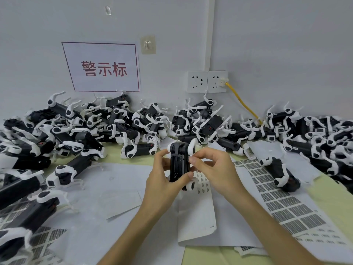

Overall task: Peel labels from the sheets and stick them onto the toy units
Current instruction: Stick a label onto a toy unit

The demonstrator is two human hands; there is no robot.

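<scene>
Toy unit (178, 163) held just above label sheet (202, 185), long axis running away from the person, far end toward the wall (267, 44), left hand (162, 180) gripping its lower body, right hand (212, 167) pinching its upper right edge.

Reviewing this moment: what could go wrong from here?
The right hand pinches at the edge of the toy unit that the left hand grips. Any label there is hidden under its fingertips, so it might land crooked.
Heaps of units lie on both sides with no visible divider, so labelled and unlabelled ones may mix.
Loose label sheets lie under the forearms and could get dragged.
</scene>
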